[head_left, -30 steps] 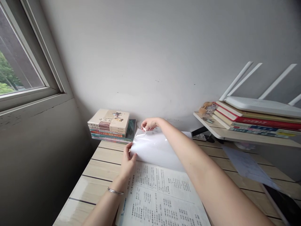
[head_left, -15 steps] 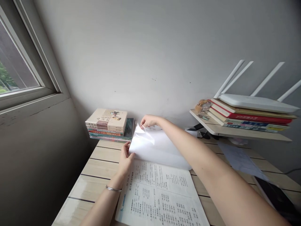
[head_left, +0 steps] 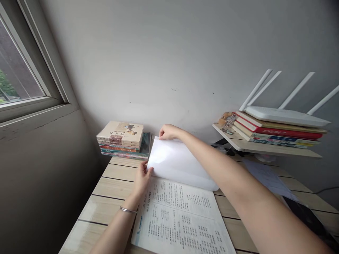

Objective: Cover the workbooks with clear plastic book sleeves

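Note:
A printed sheet (head_left: 180,218) with dense text lies on the wooden desk (head_left: 116,187) in front of me. Its far part is covered by a clear, glossy plastic film (head_left: 177,164) that curls up from the paper. My left hand (head_left: 142,180), a thin bracelet on its wrist, pinches the film's near left corner against the sheet. My right hand (head_left: 167,132) reaches across and grips the film's far top edge, fingers closed on it.
A stack of books (head_left: 121,139) sits against the wall left of the film. A raised shelf (head_left: 265,148) at right carries more books and a white router (head_left: 286,116) with antennas. Loose paper (head_left: 267,178) and a dark flat object (head_left: 304,215) lie at right. A window (head_left: 18,77) is at left.
The film, loose and wrinkled at its top corner before, is now lifted higher and pulled smoother by my right hand. My left hand stays at its near corner.

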Motion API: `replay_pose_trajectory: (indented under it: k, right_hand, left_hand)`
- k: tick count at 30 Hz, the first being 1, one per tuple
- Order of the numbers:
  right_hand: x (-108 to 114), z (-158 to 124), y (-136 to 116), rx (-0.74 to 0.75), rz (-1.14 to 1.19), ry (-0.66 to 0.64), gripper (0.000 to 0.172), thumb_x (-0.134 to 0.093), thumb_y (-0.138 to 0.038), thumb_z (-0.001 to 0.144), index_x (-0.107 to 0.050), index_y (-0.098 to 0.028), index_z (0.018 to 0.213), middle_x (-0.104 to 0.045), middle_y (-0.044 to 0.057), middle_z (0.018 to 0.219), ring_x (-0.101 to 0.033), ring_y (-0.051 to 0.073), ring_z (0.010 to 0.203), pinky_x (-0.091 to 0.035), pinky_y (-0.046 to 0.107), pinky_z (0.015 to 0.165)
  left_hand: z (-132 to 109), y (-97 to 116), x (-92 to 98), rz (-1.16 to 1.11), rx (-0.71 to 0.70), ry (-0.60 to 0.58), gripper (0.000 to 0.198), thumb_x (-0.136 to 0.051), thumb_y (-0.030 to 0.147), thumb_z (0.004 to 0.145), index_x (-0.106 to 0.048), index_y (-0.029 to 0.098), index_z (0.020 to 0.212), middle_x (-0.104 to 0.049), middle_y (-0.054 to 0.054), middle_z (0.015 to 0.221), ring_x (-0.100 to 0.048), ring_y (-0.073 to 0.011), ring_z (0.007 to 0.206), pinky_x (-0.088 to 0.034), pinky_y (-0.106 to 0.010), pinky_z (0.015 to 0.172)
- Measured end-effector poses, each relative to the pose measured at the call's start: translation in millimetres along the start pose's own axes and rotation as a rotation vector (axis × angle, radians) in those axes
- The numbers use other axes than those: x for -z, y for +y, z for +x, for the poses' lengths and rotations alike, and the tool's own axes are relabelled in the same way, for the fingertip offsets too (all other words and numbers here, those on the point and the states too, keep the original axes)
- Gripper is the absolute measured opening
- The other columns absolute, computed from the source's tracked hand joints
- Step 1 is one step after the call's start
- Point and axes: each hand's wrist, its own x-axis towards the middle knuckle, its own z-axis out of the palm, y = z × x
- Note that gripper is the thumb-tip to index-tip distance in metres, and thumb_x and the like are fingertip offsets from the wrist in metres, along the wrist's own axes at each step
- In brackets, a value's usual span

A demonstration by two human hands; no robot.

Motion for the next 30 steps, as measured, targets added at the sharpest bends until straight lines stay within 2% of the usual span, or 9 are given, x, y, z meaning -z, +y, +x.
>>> replay_pose_trajectory:
  k: [5, 10, 14, 19, 22, 24, 26, 28, 30]
  right_hand:
    - [-5, -7, -4, 0.026, 0.012, 0.109, 0.011, -0.063, -0.025, 0.078, -0.071, -0.020, 0.083, -0.070, 0.003, 0.088, -0.060, 0.015, 0.078, -0.039, 0.021, 0.062]
    - [-12, -17, -8, 0.098, 0.012, 0.230, 0.010, -0.059, -0.026, 0.083, -0.068, -0.021, 0.083, -0.068, 0.003, 0.086, -0.057, 0.016, 0.087, -0.038, 0.022, 0.067]
    - [-24, -26, -8, 0.186, -0.030, 0.405, 0.013, -0.056, -0.022, 0.086, -0.067, -0.022, 0.079, -0.068, 0.004, 0.081, -0.053, 0.019, 0.093, -0.036, 0.026, 0.074]
    - [-46, -37, -13, 0.215, -0.138, 0.649, 0.016, -0.052, -0.026, 0.091, -0.065, -0.020, 0.084, -0.068, 0.007, 0.093, -0.048, 0.022, 0.097, -0.030, 0.034, 0.080]
    - [-53, -40, -20, 0.227, -0.179, 0.709, 0.019, -0.047, -0.026, 0.093, -0.064, -0.020, 0.088, -0.067, 0.008, 0.094, -0.047, 0.023, 0.097, -0.028, 0.035, 0.079]
    - [-56, -44, -25, 0.243, -0.178, 0.718, 0.022, -0.044, -0.026, 0.094, -0.064, -0.020, 0.088, -0.066, 0.007, 0.094, -0.047, 0.022, 0.097, -0.028, 0.036, 0.080]
    - [-59, -51, -29, 0.278, -0.153, 0.744, 0.021, -0.043, -0.029, 0.094, -0.064, -0.021, 0.094, -0.065, 0.007, 0.099, -0.047, 0.022, 0.100, -0.029, 0.036, 0.083]
    - [-63, -66, -26, 0.291, -0.106, 0.844, 0.022, -0.045, -0.032, 0.093, -0.061, -0.023, 0.105, -0.062, 0.007, 0.110, -0.046, 0.022, 0.106, -0.029, 0.037, 0.088]
    - [-71, -88, -13, 0.232, -0.036, 1.030, 0.030, -0.048, -0.036, 0.091, -0.054, -0.023, 0.117, -0.055, 0.009, 0.121, -0.042, 0.024, 0.115, -0.028, 0.039, 0.095]
  left_hand:
    - [-1, 4, 0.5, 0.131, -0.016, 0.040, 0.028, -0.060, 0.039, 0.076, -0.056, 0.017, 0.091, -0.064, -0.005, 0.082, -0.058, -0.0173, 0.074, -0.044, -0.031, 0.071]
    - [-3, 12, 2.2, 0.350, 0.040, 0.056, 0.020, -0.063, 0.036, 0.071, -0.054, 0.019, 0.076, -0.056, 0.001, 0.067, -0.049, -0.0136, 0.060, -0.036, -0.026, 0.060]
    - [-4, 19, 1.7, 0.586, 0.120, 0.067, 0.022, -0.059, 0.040, 0.074, -0.052, 0.020, 0.076, -0.056, 0.002, 0.065, -0.051, -0.0160, 0.064, -0.033, -0.029, 0.066]
    - [-5, 22, 2.0, 0.744, 0.137, 0.068, 0.024, -0.053, 0.045, 0.078, -0.052, 0.021, 0.076, -0.060, 0.000, 0.068, -0.056, -0.0219, 0.076, -0.033, -0.036, 0.076]
    - [2, 18, 3.6, 0.609, 0.078, 0.123, 0.026, -0.061, 0.044, 0.070, -0.053, 0.021, 0.078, -0.061, -0.004, 0.077, -0.056, -0.0249, 0.087, -0.036, -0.035, 0.075]
    - [9, 16, 3.9, 0.347, -0.002, 0.115, 0.034, -0.067, 0.043, 0.063, -0.053, 0.020, 0.085, -0.062, -0.006, 0.088, -0.056, -0.0234, 0.090, -0.039, -0.032, 0.074]
    - [16, 14, 3.2, 0.074, -0.045, 0.046, 0.039, -0.068, 0.042, 0.061, -0.052, 0.019, 0.088, -0.061, -0.005, 0.090, -0.056, -0.0191, 0.083, -0.041, -0.029, 0.071]
    - [19, 12, 1.9, -0.072, -0.046, -0.003, 0.034, -0.067, 0.041, 0.062, -0.051, 0.019, 0.083, -0.060, -0.001, 0.080, -0.054, -0.0146, 0.072, -0.041, -0.026, 0.067]
    - [19, 12, 0.9, -0.107, -0.051, 0.016, 0.029, -0.066, 0.038, 0.064, -0.050, 0.019, 0.077, -0.056, 0.002, 0.071, -0.049, -0.0114, 0.064, -0.038, -0.023, 0.063]
